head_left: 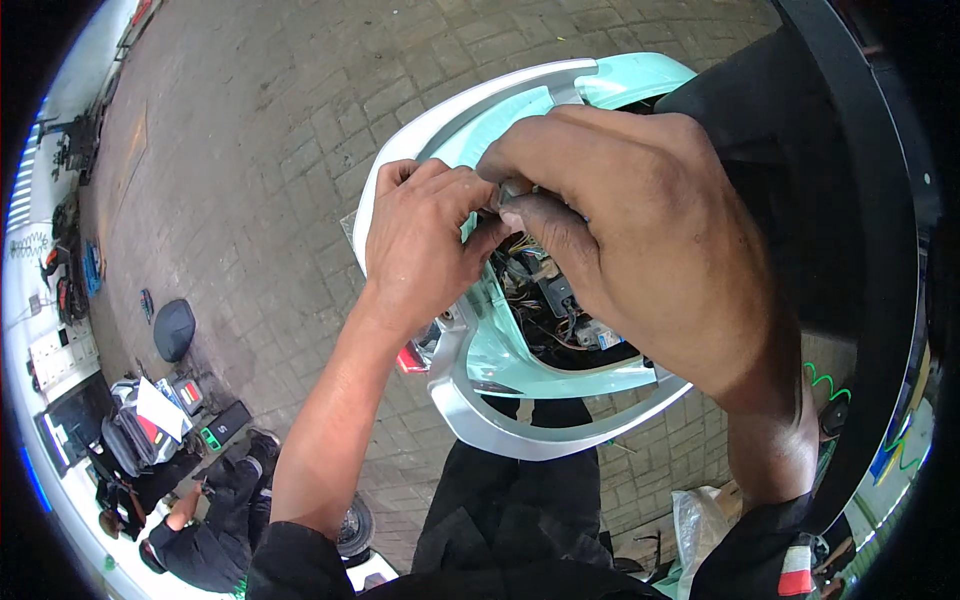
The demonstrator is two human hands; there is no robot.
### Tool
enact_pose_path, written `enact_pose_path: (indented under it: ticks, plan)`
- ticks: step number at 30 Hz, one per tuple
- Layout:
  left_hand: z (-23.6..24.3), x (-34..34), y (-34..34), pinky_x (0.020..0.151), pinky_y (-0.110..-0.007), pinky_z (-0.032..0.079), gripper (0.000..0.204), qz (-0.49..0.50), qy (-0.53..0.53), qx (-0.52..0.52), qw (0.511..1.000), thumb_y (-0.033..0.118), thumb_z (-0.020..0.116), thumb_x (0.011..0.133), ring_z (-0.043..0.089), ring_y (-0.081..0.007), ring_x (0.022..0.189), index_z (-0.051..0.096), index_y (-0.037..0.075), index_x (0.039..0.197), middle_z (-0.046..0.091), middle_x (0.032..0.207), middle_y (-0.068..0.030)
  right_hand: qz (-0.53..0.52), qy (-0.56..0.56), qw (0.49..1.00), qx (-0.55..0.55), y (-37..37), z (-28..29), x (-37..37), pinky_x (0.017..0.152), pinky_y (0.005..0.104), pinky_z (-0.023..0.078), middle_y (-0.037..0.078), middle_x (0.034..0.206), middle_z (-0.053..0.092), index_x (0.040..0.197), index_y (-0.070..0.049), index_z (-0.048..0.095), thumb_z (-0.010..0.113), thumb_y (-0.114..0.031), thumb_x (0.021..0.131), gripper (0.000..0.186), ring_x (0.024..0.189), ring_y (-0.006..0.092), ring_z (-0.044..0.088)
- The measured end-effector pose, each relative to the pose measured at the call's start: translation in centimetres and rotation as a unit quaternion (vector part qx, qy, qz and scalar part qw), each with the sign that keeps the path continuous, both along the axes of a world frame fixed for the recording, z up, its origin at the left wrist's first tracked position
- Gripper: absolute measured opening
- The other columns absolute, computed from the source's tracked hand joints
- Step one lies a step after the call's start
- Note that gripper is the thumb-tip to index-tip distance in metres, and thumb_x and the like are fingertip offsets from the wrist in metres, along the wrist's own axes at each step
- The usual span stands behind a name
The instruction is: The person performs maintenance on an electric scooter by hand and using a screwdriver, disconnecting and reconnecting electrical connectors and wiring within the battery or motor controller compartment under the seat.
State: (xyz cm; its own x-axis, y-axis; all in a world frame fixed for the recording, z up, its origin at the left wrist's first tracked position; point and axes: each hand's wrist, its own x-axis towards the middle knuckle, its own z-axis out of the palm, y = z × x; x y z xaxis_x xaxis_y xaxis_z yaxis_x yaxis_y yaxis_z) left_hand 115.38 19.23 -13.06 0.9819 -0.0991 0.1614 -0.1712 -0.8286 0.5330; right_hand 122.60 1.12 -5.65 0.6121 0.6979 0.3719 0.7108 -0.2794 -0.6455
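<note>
My left hand (420, 235) and my right hand (640, 245) meet over the open rear of a mint-green scooter body (560, 380), their fingertips pinched around a small piece (503, 198) that I cannot make out. Below my fingers, the opening shows bundled wires (530, 290) and a dark electrical box (560, 294). A silver grab rail (500, 435) curves around the body's outside; a black raised seat (760, 160) stands on the right. My right hand hides part of the opening.
Paving (250, 150) surrounds the scooter. Two other people (215, 525) are low at the lower left beside cases and tools (150, 420). A black cushion-like object (175, 330) lies on the ground. A green coiled hose (830, 385) and plastic sheet (700, 530) are at the right.
</note>
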Motion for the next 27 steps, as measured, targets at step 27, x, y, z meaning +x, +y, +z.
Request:
enact_pose_path:
  ticks: [27]
  plan:
    - [-0.2,-0.3,-0.1,0.094,-0.038,0.039,0.017,0.015,-0.007,0.016,1.000,0.023,0.084,0.080,0.065,-0.0212,0.090,0.076,0.010,0.089,0.073,0.084,-0.0038,0.043,0.025,0.999,-0.002,-0.1,0.9,0.8,0.075,0.0386,0.057,0.019,0.095,0.071,0.105,0.001,0.068,0.070,0.009,0.082,0.024,0.086,0.0336,0.074]
